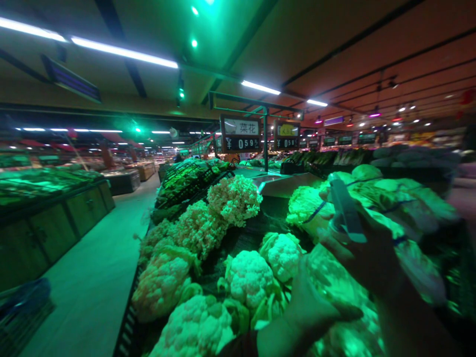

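My right hand [359, 248] grips a slim grey-blue handheld device [345, 208], possibly a phone, seen edge-on above a bin of pale leafy heads tied with blue string [403, 208]. My left hand [308, 312] reaches in low with nothing in it, its fingers extended beside a white cauliflower [248, 277] and over a pale head [344, 337]. Several more cauliflowers [161, 285] and pale coral-like mushroom clusters [234, 199] are heaped on the sloped black display [130, 317]. Green light tints all the produce.
Hanging price signs [240, 134] stand above the display, with more produce stands [189, 183] behind it. On the left, a pale aisle floor [100, 258] runs beside green-lit display cases [40, 233]. Ceiling lights stretch far back.
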Demonstrator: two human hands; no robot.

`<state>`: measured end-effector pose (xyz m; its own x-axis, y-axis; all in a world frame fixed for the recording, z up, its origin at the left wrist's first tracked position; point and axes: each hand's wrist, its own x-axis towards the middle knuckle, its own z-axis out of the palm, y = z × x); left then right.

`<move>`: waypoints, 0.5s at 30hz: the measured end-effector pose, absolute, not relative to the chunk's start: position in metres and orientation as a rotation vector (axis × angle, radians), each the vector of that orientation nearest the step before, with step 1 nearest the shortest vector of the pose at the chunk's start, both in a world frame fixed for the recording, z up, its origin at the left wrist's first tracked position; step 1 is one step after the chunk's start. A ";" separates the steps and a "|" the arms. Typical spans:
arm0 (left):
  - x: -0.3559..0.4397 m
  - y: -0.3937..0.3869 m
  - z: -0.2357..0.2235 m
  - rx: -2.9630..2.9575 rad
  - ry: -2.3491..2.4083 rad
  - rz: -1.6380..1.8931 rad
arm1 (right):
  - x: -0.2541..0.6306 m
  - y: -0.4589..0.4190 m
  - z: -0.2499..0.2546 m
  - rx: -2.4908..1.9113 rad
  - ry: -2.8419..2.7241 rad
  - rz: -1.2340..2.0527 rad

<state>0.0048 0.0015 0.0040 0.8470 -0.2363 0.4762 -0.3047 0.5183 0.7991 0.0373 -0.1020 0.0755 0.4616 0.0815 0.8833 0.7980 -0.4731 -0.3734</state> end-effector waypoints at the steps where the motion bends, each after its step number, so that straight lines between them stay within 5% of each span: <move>1: 0.005 0.001 0.004 1.055 -0.572 0.045 | 0.037 -0.102 0.076 -1.863 -0.741 -1.065; 15: 0.006 0.001 0.003 1.004 -0.597 0.022 | 0.040 -0.102 0.075 -1.862 -0.750 -1.088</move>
